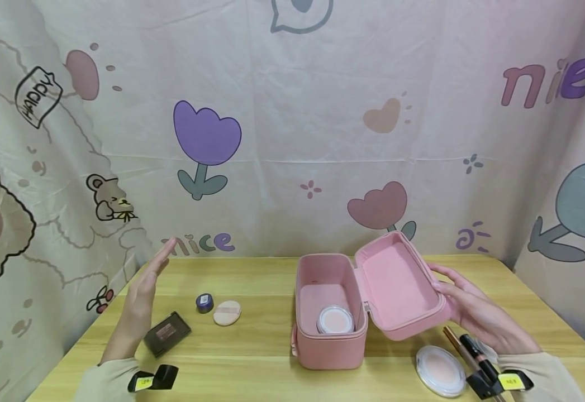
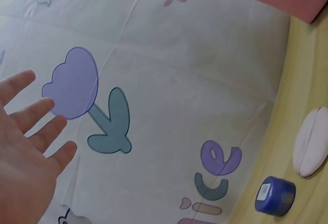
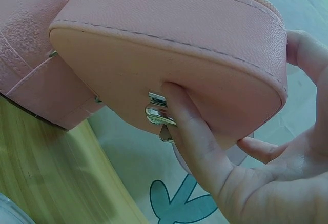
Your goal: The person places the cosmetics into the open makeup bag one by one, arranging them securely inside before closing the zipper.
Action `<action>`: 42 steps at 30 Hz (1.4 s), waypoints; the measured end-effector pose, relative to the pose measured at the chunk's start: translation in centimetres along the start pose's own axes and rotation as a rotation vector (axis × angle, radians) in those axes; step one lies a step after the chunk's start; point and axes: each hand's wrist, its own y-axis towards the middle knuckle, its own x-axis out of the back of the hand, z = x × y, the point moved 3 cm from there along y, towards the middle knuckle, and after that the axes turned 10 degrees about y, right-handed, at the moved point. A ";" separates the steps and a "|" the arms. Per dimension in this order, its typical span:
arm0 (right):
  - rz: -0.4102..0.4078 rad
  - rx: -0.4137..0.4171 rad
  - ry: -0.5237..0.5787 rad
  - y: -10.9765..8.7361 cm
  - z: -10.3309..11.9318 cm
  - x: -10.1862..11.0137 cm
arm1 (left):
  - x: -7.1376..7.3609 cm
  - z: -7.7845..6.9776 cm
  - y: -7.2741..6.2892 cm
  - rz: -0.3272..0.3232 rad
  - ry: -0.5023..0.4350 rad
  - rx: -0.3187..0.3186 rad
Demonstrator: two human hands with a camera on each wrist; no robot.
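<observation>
A pink zip makeup case [image 1: 329,352] stands on the table with its lid [image 1: 398,285] swung out to the right. Inside the case lies a round, clear-rimmed compact [image 1: 336,320]. My right hand [image 1: 488,315] grips the lid by its outer edge. In the right wrist view, one finger [image 3: 187,126] presses on the lid's outer face beside a silver clasp [image 3: 159,112]. My left hand [image 1: 141,301] is raised at the left with straight fingers and holds nothing. Close by it on the table is a dark, flat rectangular palette [image 1: 167,334].
A small blue jar [image 1: 204,303] and a pale powder puff [image 1: 227,313] lie left of the case. To its right are another round compact [image 1: 440,371] and slim makeup tubes [image 1: 478,357], partly hidden by the right wrist. A printed curtain [image 1: 292,139] hangs behind the table.
</observation>
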 end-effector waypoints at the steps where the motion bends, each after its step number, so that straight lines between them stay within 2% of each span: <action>1: -0.004 -0.002 -0.001 0.0 0.0 0.0 | 0.2 0.1 0.0 -0.004 -0.002 -0.006; 5: -0.001 -0.001 0.000 0.1 0.0 0.0 | 0.8 0.0 0.1 -0.011 -0.031 -0.016; 8: 0.010 0.003 0.008 0.2 0.0 0.0 | 1.2 -0.2 0.1 -0.029 -0.052 0.039; 12: 0.012 0.003 0.014 0.1 -0.1 -0.1 | 1.9 -0.2 -0.2 -0.040 0.020 0.075; 16: 0.010 -0.003 0.029 -0.1 -0.1 0.0 | 2.6 0.1 -0.8 -0.024 0.095 0.063; 20: 0.035 -0.004 0.052 -0.1 0.0 0.0 | 3.6 0.5 -1.3 -0.033 0.041 0.054; 23: 0.042 -0.005 0.053 -0.1 0.0 0.0 | 4.4 0.7 -1.6 -0.047 0.001 0.106; 26: 0.042 -0.005 0.045 -0.1 -0.1 0.0 | 5.1 1.0 -1.8 -0.040 0.054 0.185; 28: 0.047 -0.003 0.040 -0.1 -0.1 0.0 | 5.5 1.5 -2.1 -0.006 0.124 0.260; 30: 0.054 0.000 0.040 0.0 -0.1 0.0 | 5.7 2.2 -2.5 0.056 0.190 0.339; 35: 0.057 -0.004 0.047 0.0 -0.1 0.0 | 5.4 4.3 -3.7 0.245 0.129 0.528; 38: 0.052 -0.010 0.051 -0.1 -0.2 0.0 | 5.1 5.3 -4.3 0.324 0.086 0.615; 42: 0.047 -0.010 0.053 -0.1 -0.1 0.0 | 5.0 6.6 -5.2 0.400 0.118 0.696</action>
